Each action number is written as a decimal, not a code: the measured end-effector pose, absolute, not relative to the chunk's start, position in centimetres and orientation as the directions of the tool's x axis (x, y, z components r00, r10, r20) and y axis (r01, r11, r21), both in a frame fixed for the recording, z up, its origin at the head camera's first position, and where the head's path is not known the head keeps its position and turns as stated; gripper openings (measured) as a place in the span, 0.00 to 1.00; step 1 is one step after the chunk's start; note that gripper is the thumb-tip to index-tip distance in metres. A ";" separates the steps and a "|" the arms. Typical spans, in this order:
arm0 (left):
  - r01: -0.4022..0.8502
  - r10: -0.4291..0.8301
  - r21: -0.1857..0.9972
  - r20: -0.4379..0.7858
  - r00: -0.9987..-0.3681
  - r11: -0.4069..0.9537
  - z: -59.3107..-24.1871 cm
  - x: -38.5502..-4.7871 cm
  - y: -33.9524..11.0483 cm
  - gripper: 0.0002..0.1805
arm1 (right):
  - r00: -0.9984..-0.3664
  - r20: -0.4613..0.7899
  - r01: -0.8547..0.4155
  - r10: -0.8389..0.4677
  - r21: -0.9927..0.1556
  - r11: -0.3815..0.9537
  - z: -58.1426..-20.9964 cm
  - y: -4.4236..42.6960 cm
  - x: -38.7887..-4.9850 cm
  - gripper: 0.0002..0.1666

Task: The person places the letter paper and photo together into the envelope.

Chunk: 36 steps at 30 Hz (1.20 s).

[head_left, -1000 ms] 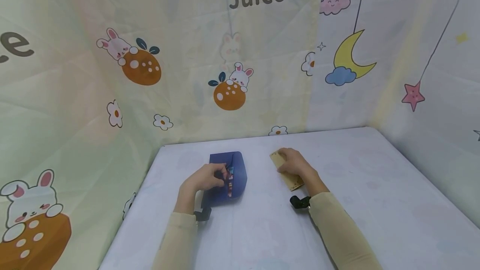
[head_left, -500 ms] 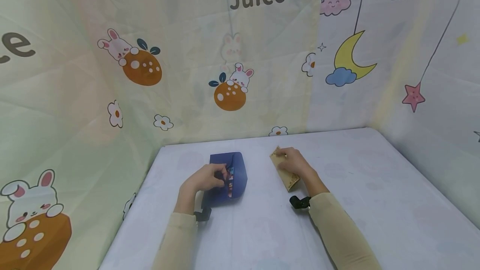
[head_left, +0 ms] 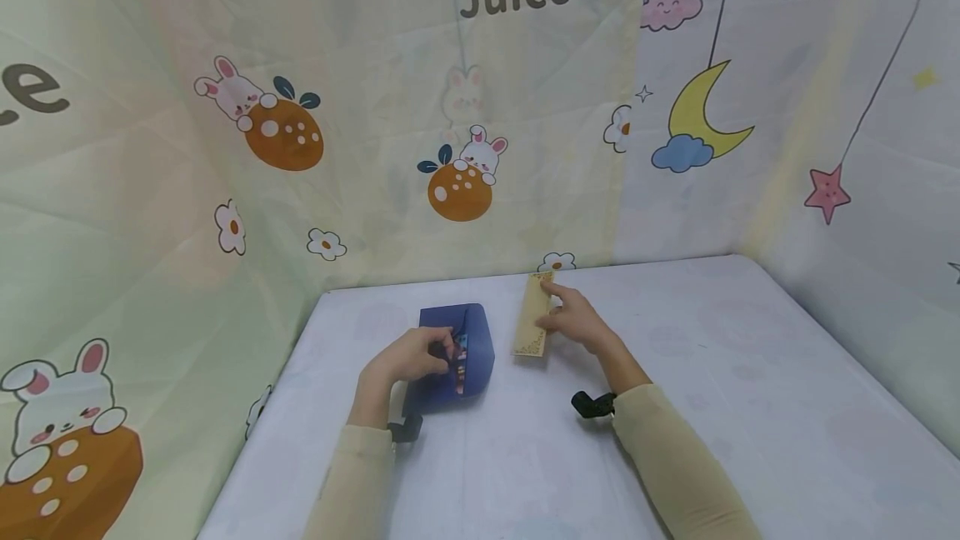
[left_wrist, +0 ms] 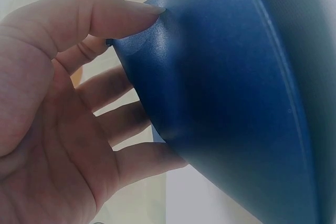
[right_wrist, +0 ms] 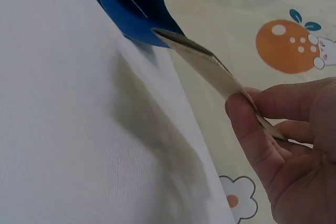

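Observation:
A blue envelope [head_left: 482,348] lies left of centre on the table, its pointed flap open to the right. A strip of colourful printed material [head_left: 461,363] shows at its mouth. My left hand [head_left: 408,355] pinches the envelope's edge; the left wrist view shows the thumb on the blue paper [left_wrist: 220,72] and the other fingers behind it. My right hand [head_left: 579,319] holds a narrow tan card with brown patterned ends [head_left: 532,319] between thumb and fingers, raised above the table to the right of the envelope. Edge-on in the right wrist view, the card [right_wrist: 207,69] looks folded.
The white-covered table [head_left: 712,373] ends at a patterned curtain [head_left: 375,107] with rabbits, oranges and flowers, which stands behind and at both sides. A dark wrist camera [head_left: 592,405] sits on the right wrist, another [head_left: 406,428] on the left.
My right hand has moved the tan card leftward and away from me, towards the envelope, and turned it more upright in view. The left hand and the envelope have stayed in place.

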<state>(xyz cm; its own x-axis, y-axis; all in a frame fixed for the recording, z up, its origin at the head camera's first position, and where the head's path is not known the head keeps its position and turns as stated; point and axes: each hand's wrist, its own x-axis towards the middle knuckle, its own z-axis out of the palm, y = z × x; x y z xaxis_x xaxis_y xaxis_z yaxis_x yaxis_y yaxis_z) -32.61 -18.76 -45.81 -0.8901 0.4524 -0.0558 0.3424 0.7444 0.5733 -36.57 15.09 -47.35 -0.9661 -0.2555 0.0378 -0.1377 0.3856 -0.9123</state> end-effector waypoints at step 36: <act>0.323 0.456 0.602 -0.079 -0.886 0.731 -45.9 -32.7 -18.8 0.11 | -0.928 0.019 -0.150 -0.371 -0.934 0.326 -47.9 6.7 -33.3 0.44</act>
<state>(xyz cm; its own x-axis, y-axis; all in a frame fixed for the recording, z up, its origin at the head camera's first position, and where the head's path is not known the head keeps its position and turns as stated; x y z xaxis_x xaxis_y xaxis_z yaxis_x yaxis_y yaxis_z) -32.73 -18.77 -45.86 -0.8863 0.4563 -0.0789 0.3226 0.7307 0.6017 -33.33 6.71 -47.94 -0.9283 -0.3713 0.0195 -0.1498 0.3256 -0.9336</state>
